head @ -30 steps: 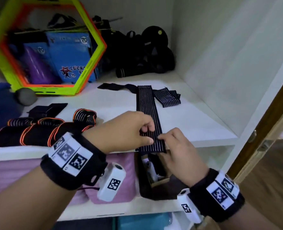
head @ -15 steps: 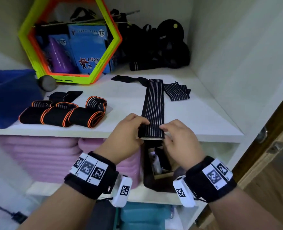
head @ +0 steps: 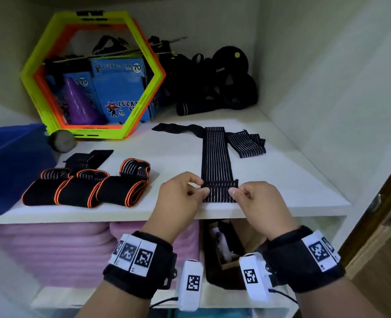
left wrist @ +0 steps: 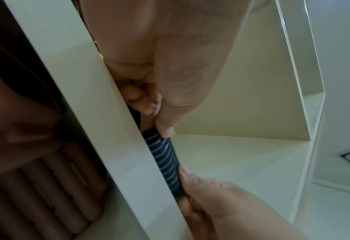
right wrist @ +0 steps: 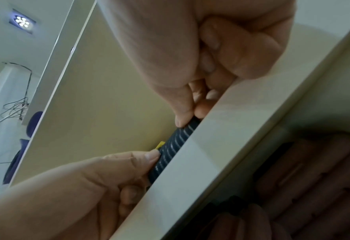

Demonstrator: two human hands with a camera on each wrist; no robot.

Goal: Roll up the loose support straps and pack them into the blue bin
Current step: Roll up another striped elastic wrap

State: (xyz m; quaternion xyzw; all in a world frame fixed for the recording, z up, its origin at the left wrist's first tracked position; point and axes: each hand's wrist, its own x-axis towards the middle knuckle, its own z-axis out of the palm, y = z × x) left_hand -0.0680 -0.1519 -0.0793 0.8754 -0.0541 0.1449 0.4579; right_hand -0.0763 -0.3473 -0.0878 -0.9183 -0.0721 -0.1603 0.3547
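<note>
A long black strap with thin white stripes (head: 215, 157) lies flat on the white shelf (head: 167, 212), running away from me. Its near end is turned over into a small roll (head: 219, 187) close to the shelf's front edge. My left hand (head: 199, 189) pinches the roll's left end and my right hand (head: 235, 191) pinches its right end. The left wrist view shows the roll (left wrist: 165, 162) between my left hand (left wrist: 157, 123) and the right thumb. In the right wrist view my right hand (right wrist: 188, 120) pinches the roll (right wrist: 176, 146). The blue bin (head: 11, 161) stands at the shelf's left.
Several rolled black straps with orange edges (head: 84, 191) lie left of my hands. Another loose striped strap (head: 247, 143) lies crumpled at the back right. A neon hexagon frame (head: 93, 76) and black gear (head: 215, 83) fill the shelf's back. Pink mats (head: 52, 249) lie on the shelf below.
The strap's near end, which hung over the shelf edge, has been turned over into a small roll on the shelf. Both hands have moved forward with it.
</note>
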